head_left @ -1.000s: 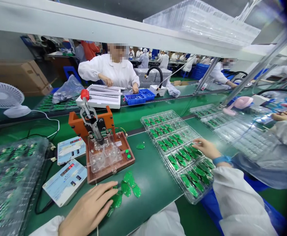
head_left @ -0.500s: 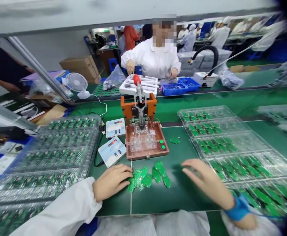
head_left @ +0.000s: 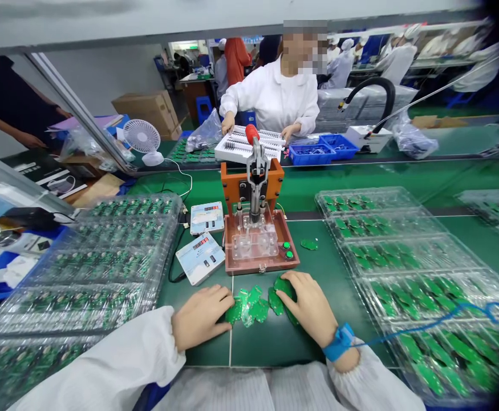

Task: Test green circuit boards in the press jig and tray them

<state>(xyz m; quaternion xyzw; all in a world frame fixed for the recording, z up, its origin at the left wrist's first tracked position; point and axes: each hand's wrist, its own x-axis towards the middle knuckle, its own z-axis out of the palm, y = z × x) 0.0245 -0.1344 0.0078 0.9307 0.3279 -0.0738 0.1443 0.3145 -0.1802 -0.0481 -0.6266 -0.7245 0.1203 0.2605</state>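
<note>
A small heap of green circuit boards lies on the green mat in front of me. My left hand rests at the heap's left edge, fingers curled onto the nearest boards. My right hand, with a blue wrist strap, lies over the heap's right side, fingers bent down on the boards. Just beyond the heap stands an orange and brown test fixture with a red-knobbed lever upright.
Clear trays of green boards fill the right and left of the bench. Two small meter boxes sit left of the fixture, one loose board to its right. A white-coated person works opposite; a fan stands far left.
My right hand has moved left from the open mat onto the heap of boards. My left hand stays at the heap's left edge. The view has shifted slightly.
</note>
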